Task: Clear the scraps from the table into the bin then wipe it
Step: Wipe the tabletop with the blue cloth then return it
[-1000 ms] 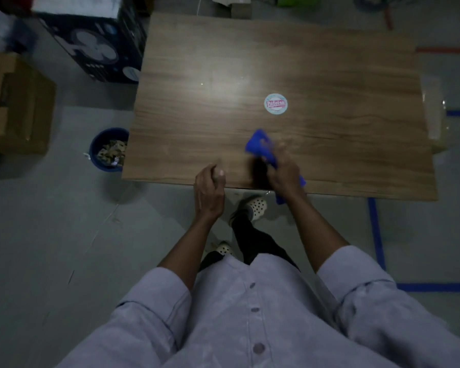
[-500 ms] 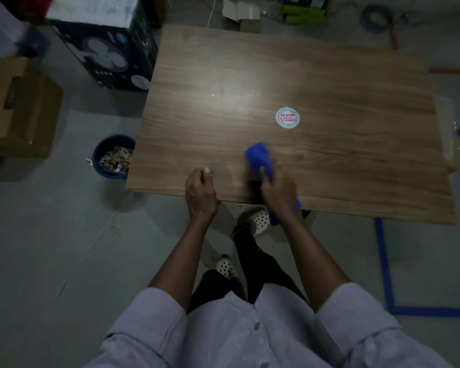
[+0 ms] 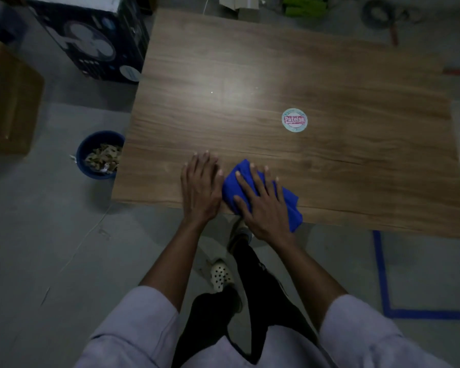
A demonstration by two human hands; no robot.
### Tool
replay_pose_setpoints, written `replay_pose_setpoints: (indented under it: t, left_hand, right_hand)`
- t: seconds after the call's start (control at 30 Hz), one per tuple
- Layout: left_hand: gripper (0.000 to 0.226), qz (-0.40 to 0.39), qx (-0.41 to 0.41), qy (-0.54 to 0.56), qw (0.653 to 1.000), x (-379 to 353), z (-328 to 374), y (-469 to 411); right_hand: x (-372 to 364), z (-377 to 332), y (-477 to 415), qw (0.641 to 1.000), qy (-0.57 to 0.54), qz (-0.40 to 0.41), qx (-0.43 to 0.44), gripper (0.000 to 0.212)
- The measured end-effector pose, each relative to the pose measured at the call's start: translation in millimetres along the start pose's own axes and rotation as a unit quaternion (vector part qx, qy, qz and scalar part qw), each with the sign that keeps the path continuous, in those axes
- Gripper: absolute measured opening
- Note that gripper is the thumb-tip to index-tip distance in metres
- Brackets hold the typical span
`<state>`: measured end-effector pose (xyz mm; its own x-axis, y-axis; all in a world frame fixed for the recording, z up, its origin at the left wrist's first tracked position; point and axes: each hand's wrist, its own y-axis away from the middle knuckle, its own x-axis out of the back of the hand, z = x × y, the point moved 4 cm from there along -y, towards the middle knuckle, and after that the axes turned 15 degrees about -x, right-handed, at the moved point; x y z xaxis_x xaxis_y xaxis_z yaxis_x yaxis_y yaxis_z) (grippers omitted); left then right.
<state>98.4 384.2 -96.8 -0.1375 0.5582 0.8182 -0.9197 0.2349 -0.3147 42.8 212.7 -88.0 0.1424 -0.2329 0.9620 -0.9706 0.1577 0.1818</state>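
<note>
A blue cloth (image 3: 290,205) lies bunched on the wooden table (image 3: 303,75) near its front edge. My right hand (image 3: 263,205) presses flat on the cloth with the fingers spread and straight. Just left of it, my left hand (image 3: 201,187) rests flat on the bare tabletop, touching the cloth's left edge. A blue bin (image 3: 91,147) holding brown scraps (image 3: 104,158) stands on the floor by the table's front left corner.
A round sticker (image 3: 294,120) sits on the tabletop right of centre. A dark fan box (image 3: 91,41) and a cardboard box (image 3: 8,102) stand on the floor to the left. Blue tape lines (image 3: 381,274) mark the floor at right. My feet are under the front edge.
My right hand went from bunching the cloth to pressing it flat, fingers spread. My left hand slid from the table edge onto the tabletop beside the cloth.
</note>
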Motion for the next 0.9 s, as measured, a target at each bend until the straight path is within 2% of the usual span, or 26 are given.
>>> replay_pose_setpoints:
  t: [0.07, 0.17, 0.23, 0.3, 0.37, 0.43, 0.5, 0.6, 0.77, 0.83, 0.9]
  left_hand:
    - [0.050, 0.006, 0.003, -0.007, 1.000, -6.6, -7.4, -15.3]
    - [0.054, 0.000, 0.011, 0.017, 1.000, -11.7, -15.4, -42.9]
    - [0.060, -0.002, 0.027, 0.061, 0.998, -12.6, -21.9, -58.1]
    - [0.071, 0.006, 0.032, 0.110, 0.993, -12.8, -27.6, -64.3]
    - [0.081, 0.016, 0.044, 0.153, 0.987, -12.0, -32.4, -64.0]
    - [0.082, 0.037, 0.066, 0.180, 0.981, -6.0, -38.0, -62.7]
    - [0.078, 0.064, 0.074, 0.193, 0.976, 0.1, -39.6, -60.6]
    - [0.073, 0.052, 0.038, 0.168, 0.984, -0.8, -33.8, -58.0]
    - [0.072, 0.003, -0.040, 0.062, 0.997, -10.8, -24.3, -59.3]
    - [0.074, 0.003, -0.031, 0.052, 0.998, -14.0, -23.0, -59.8]
    - [0.075, 0.026, 0.034, 0.083, 0.996, -16.0, -25.5, -73.2]
  right_hand:
    - [1.7, 19.2, 0.9, 1.000, 0.020, 0.005, -0.016, 0.064]
    - [14.8, 44.1, -38.8, 0.982, -0.003, 0.028, -0.185, 0.066]
    - [19.1, 31.8, -82.6, 0.962, -0.043, 0.047, -0.265, 0.069]
    - [17.1, -8.7, -124.2, 0.966, -0.067, 0.064, -0.241, 0.068]
    - [4.8, -65.8, -137.4, 0.990, -0.054, 0.054, -0.116, 0.064]
    - [-10.2, -108.8, -109.1, 0.998, -0.031, 0.040, 0.030, 0.059]
    - [-14.8, -105.6, -76.9, 0.996, -0.021, 0.024, 0.081, 0.060]
    - [-5.3, -55.2, -65.8, 0.999, 0.000, 0.025, 0.049, 0.060]
    - [26.9, -2.5, -157.9, 0.992, -0.012, 0.044, -0.117, 0.062]
    - [33.7, -16.4, -201.5, 0.984, -0.039, 0.050, -0.166, 0.063]
    - [28.7, -48.7, -216.3, 0.984, -0.035, 0.056, -0.166, 0.062]
